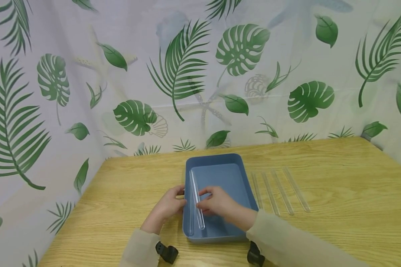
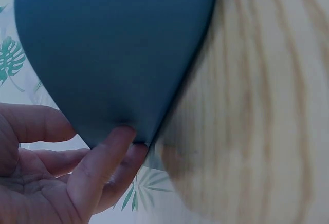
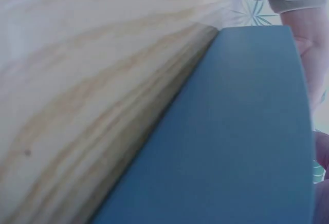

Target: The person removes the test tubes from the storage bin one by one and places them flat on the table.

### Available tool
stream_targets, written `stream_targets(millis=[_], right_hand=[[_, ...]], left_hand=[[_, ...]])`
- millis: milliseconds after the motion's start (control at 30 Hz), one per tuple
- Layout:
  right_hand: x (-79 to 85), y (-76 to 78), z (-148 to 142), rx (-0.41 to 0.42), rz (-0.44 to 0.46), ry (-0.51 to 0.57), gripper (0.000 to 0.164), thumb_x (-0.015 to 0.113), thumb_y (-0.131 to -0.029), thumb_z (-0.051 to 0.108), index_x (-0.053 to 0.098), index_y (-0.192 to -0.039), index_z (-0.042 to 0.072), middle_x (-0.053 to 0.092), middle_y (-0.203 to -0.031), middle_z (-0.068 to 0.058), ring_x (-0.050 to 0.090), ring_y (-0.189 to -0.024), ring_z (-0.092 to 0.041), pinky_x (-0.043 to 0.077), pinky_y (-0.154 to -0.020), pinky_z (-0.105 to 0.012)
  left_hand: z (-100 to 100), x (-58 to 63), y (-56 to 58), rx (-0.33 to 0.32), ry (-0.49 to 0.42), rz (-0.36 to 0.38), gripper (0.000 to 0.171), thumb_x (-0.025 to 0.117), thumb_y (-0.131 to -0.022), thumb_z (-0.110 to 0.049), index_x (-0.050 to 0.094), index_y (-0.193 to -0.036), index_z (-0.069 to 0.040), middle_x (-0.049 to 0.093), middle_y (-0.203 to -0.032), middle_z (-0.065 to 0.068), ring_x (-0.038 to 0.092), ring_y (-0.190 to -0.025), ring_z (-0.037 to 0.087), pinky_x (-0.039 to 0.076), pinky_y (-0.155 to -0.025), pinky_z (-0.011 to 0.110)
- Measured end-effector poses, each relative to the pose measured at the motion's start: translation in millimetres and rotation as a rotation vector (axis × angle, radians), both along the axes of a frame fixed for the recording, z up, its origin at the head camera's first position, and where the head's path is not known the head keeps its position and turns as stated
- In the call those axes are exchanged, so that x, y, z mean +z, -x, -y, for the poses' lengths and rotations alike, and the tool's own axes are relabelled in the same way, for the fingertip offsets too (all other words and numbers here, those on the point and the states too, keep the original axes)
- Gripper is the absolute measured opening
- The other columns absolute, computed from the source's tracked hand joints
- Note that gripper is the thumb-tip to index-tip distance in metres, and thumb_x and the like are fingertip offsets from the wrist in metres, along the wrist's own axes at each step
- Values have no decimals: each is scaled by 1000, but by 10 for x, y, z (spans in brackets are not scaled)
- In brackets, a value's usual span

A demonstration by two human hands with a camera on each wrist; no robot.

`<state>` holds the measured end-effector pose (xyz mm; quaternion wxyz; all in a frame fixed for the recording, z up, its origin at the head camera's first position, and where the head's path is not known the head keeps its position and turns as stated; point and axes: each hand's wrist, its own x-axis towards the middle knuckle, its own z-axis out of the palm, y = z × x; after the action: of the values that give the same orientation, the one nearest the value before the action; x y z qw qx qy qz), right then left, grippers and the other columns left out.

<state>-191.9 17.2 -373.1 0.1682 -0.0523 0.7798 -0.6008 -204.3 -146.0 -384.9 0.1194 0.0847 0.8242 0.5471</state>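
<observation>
In the head view, a blue tray (image 1: 227, 178) sits on the wooden table. My right hand (image 1: 218, 203) reaches over it and pinches a clear tube (image 1: 195, 185) between thumb and fingers, near the tray's left side. Another clear tube (image 1: 191, 220) lies beside it, along the left inner wall. My left hand (image 1: 170, 202) holds the tray's left side, thumb at the rim. In the left wrist view, its fingers (image 2: 105, 167) press the tray's outer wall (image 2: 118, 49). The right wrist view mostly shows the tray's outer wall (image 3: 221, 131); the held tube is hidden there.
Several clear tubes (image 1: 282, 192) lie side by side on the table (image 1: 347, 185), right of the tray. A leaf-printed curtain (image 1: 194, 74) stands behind and at the sides of the table. Black straps with small devices (image 1: 167, 253) are on both wrists.
</observation>
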Motion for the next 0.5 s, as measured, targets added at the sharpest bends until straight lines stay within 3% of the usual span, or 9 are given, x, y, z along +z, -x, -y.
stream_targets(millis=[500], right_hand=[[87, -9, -177, -39, 5, 18, 38, 63, -78, 2, 51, -113, -3, 60, -79, -11, 60, -68, -18, 52, -66, -35]], left_hand=[[-3, -5, -12, 7, -8, -7, 48, 41, -84, 7, 30, -131, 11, 38, -123, 30, 52, -99, 36, 50, -69, 39]])
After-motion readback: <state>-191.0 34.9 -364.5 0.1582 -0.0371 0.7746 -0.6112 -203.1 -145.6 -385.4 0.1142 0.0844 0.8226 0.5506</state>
